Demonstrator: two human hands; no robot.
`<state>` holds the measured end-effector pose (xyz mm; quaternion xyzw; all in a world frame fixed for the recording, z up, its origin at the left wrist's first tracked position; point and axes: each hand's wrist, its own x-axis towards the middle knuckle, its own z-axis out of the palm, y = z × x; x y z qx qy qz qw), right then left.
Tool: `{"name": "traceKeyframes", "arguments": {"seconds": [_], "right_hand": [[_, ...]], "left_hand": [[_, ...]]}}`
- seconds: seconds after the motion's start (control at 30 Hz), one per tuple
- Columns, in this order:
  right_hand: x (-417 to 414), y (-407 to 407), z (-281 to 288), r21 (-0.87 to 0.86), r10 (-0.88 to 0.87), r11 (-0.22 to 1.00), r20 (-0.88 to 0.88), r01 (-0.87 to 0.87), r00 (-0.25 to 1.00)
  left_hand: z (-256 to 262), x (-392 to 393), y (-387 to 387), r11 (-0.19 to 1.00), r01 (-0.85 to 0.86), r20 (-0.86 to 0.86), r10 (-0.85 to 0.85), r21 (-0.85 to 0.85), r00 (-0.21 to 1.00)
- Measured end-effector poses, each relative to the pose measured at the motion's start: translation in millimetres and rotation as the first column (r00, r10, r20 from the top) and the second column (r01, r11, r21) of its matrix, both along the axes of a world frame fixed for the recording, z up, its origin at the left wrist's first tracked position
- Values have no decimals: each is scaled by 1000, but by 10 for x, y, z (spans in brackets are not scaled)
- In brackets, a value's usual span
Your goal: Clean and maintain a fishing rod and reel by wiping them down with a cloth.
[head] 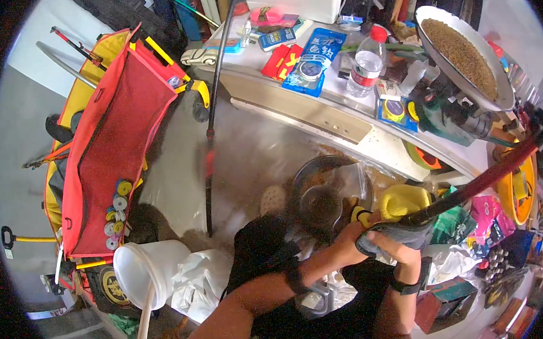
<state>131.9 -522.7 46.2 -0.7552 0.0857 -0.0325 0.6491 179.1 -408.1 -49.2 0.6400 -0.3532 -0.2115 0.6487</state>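
Note:
My left hand (357, 238) and my right hand (400, 249) are close together over my lap, both gripping a soft grey cloth-like item (418, 236). A yellow cloth-like piece (402, 200) bulges up just beyond it; whether the two are joined I cannot tell. Across the grey item runs a dark red and black pole (484, 173), reaching in from the right. Its near end is at my hands, and whether my fingers hold it is hidden. Beyond my left hand a dark round basin (296, 186) stands on the floor with a clear plastic bag (350, 180) in it.
A red and yellow fabric cart (122, 128) stands left, near a white bucket (160, 271). A thin black pole (214, 93) rises from the floor. The white table (246, 72) holds a water bottle (367, 66), packets and a bowl (502, 87) of brown grains. Bags crowd the right.

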Motion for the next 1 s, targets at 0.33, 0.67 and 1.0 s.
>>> {"name": "traceKeyframes", "arguments": {"seconds": [0.33,0.67,1.0], "right_hand": [[-33,69,-54,27,-219,974,-155,225,963],[26,54,47,-48,-232,971,70,235,970],[-24,-161,-63,237,-432,849,-203,472,879]], "left_hand": [[-129,-92,44,992,95,-64,-91,78,994],[9,-53,56,985,87,-79,-76,150,994],[78,-66,115,931,105,-123,-65,350,990]]}}
